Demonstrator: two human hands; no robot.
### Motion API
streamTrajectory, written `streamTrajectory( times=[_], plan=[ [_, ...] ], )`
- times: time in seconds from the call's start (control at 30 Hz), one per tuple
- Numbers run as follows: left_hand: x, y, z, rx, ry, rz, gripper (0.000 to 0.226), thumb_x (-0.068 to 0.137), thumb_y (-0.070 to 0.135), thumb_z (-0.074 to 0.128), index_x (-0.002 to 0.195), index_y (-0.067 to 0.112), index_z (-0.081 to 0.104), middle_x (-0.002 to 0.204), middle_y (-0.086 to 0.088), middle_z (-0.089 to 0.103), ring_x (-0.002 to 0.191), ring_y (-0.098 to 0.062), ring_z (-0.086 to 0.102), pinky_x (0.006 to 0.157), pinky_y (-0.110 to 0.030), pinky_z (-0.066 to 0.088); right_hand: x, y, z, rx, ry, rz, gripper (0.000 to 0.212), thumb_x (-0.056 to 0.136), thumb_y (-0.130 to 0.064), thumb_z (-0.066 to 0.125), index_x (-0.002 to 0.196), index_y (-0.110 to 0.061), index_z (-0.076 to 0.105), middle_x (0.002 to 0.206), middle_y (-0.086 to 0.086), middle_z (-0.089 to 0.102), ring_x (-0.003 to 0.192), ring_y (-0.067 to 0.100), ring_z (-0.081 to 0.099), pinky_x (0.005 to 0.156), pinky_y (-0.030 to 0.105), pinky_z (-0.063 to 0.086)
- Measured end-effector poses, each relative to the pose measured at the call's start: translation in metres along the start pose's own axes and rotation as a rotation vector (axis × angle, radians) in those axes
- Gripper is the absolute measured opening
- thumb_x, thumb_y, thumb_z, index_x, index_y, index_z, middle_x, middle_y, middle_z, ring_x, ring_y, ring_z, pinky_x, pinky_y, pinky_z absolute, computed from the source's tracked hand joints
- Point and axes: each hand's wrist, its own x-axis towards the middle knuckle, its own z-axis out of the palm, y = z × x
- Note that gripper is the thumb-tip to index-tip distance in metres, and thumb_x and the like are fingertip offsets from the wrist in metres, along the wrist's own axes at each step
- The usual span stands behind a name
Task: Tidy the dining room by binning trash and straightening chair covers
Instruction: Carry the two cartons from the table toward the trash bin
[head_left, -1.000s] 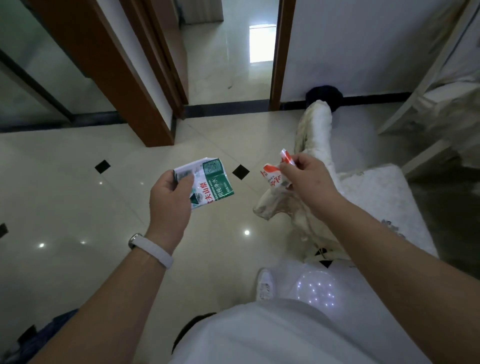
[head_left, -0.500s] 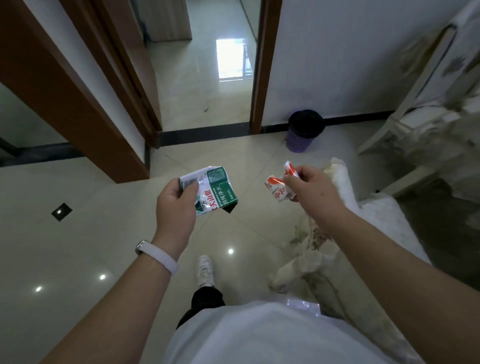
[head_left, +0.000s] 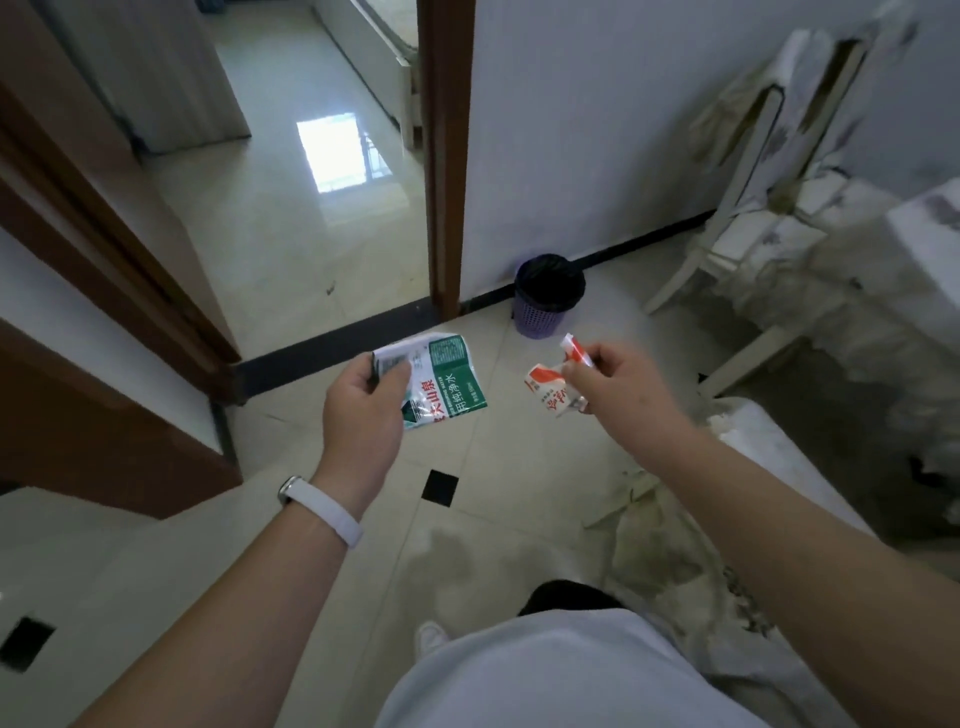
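Two pieces of trash are held above the tiled floor (head_left: 493, 519), one per hand. Left hand (head_left: 363, 410): thumb and curled fingers pinch a crumpled green-and-white label (head_left: 447, 384) with red print, creased, its lower edge hanging free. Purple bin (head_left: 545, 312) with a black liner stands beyond, against the wall beside the door frame (head_left: 444, 156). Right hand (head_left: 623, 389): fingertips pinch a small red-and-white wrapper (head_left: 548, 389), crumpled, one strip sticking up. Far right: chair (head_left: 753, 208) with a rumpled off-white cover.

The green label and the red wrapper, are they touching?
Apart. The head view shows floor tile between the green label, gripped by the left hand, and the red wrapper, pinched by the right hand.
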Motion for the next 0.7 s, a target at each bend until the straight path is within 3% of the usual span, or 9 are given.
streamTrajectory(
  times=[0.17,0.4,0.57,0.7],
  plan=[
    [0.075,0.014,0.022,0.035,-0.060,-0.012,0.013,0.097,0.017,0.059,0.091,0.021,0.069,0.090,-0.005,0.075,0.085,-0.026,0.073,0.078,-0.054,0.059,0.054,0.005,-0.004,0.054,0.122,0.068,0.010,0.089,-0.031,0.064,0.084,-0.023,0.068,0.083,0.007,0.070,0.077,0.027,0.066,0.079,0.054,0.055],
    [0.163,0.026,0.072,0.105,-0.101,-0.031,0.015,0.098,0.014,0.057,0.090,0.020,0.068,0.082,0.003,0.075,0.077,-0.018,0.072,0.075,-0.047,0.060,0.166,0.009,-0.004,0.162,0.152,0.125,0.011,0.090,-0.029,0.066,0.082,-0.021,0.067,0.073,-0.003,0.068,0.072,0.021,0.064,0.079,0.053,0.057],
    [0.237,0.052,0.108,0.147,-0.077,-0.051,0.012,0.098,0.014,0.058,0.094,0.018,0.069,0.085,-0.002,0.075,0.080,-0.022,0.072,0.075,-0.048,0.059,0.254,-0.009,-0.026,0.245,0.136,0.150,0.011,0.089,-0.031,0.068,0.081,-0.022,0.067,0.071,-0.003,0.067,0.069,0.017,0.061,0.076,0.053,0.056],
    [0.295,0.072,0.150,0.154,-0.063,-0.017,0.011,0.097,0.015,0.059,0.094,0.013,0.069,0.088,-0.008,0.074,0.078,-0.024,0.071,0.075,-0.051,0.057,0.318,-0.022,-0.060,0.232,0.180,0.130,0.016,0.085,-0.038,0.064,0.079,-0.023,0.066,0.078,0.007,0.068,0.072,0.030,0.064,0.075,0.054,0.056]
  ],
)
